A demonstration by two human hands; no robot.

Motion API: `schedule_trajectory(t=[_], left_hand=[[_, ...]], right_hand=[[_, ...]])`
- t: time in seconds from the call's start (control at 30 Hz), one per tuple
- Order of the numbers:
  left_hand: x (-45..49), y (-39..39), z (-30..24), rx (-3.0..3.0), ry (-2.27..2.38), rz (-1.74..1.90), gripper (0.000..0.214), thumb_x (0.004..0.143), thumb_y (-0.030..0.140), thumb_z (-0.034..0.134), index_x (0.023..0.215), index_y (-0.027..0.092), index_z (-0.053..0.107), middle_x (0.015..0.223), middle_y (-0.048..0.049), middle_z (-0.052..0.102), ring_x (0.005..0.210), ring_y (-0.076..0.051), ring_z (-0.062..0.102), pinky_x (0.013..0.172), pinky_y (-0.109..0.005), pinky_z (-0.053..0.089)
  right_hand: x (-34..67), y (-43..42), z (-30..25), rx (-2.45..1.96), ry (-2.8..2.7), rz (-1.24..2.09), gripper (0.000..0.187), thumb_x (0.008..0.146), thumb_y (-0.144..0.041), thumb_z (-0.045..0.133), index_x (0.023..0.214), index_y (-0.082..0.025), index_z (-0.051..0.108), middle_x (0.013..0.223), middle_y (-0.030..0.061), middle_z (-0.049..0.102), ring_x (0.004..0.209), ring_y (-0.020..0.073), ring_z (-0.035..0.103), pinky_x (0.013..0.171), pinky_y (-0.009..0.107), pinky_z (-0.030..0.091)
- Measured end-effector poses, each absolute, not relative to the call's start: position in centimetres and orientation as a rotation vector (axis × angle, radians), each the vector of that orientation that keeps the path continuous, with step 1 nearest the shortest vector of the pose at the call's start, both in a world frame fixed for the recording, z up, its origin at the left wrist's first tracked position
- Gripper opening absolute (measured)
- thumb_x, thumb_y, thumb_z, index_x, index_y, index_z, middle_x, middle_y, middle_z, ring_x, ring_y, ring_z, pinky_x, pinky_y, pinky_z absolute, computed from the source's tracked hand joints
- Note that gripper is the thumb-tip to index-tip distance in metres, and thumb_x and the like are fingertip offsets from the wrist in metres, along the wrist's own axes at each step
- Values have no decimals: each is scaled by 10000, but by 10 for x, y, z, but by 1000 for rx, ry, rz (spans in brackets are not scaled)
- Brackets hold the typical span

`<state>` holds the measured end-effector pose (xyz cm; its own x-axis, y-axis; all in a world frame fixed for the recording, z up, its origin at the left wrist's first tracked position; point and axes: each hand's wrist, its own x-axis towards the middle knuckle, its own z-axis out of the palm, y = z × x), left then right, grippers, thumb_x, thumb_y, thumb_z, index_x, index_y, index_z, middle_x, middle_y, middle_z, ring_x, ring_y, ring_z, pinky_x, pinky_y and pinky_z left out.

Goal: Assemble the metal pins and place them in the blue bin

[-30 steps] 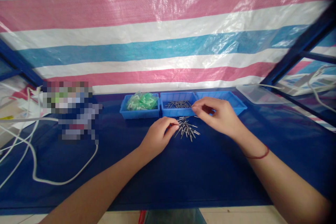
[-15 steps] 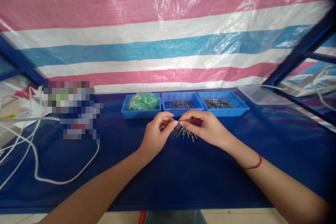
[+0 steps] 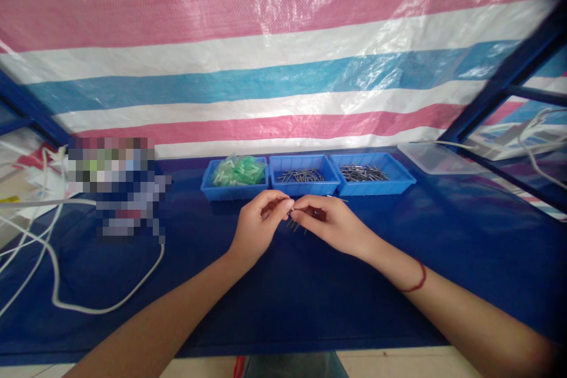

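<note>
My left hand (image 3: 257, 225) and my right hand (image 3: 334, 223) meet fingertip to fingertip above the blue table. Both are closed in a pinch on a small metal pin (image 3: 291, 211) that looks like a blind rivet; the fingers mostly hide it. Just below the fingertips lie several more of these thin rivets (image 3: 296, 226), partly covered by my right hand. Beyond my hands stand three blue bins in a row. The middle bin (image 3: 305, 189) and the right bin (image 3: 376, 189) hold loose metal rivets. In the left bin (image 3: 234, 192) sits a green plastic bag (image 3: 239, 171) of small parts.
A clear plastic lid (image 3: 434, 158) lies at the back right of the blue table (image 3: 266, 313). White cables (image 3: 88, 309) loop over the left side, near a blurred-out patch. Behind hangs a striped plastic sheet (image 3: 266, 82), with blue frame posts (image 3: 491, 91) at both sides.
Both hands have moved a little to the left, still pinched together. The rivets beneath them are now more hidden by my right hand. The view has shifted slightly.
</note>
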<state>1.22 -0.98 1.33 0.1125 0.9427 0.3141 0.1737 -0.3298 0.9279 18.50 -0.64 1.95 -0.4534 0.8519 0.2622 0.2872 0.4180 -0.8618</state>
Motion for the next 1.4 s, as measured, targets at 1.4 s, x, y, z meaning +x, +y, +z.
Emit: schedule_trajectory(t=[1.4], left_hand=[[7, -6, 7, 2727, 997, 470, 298, 936, 384, 465, 1155, 310, 653, 1280, -47, 555, 1170, -251, 458, 962, -422, 370]], right_hand=[[283, 28, 56, -1740, -2067, 143, 239, 820, -355, 498, 776, -186, 661, 693, 40, 674, 626, 176, 606, 586, 268, 399]])
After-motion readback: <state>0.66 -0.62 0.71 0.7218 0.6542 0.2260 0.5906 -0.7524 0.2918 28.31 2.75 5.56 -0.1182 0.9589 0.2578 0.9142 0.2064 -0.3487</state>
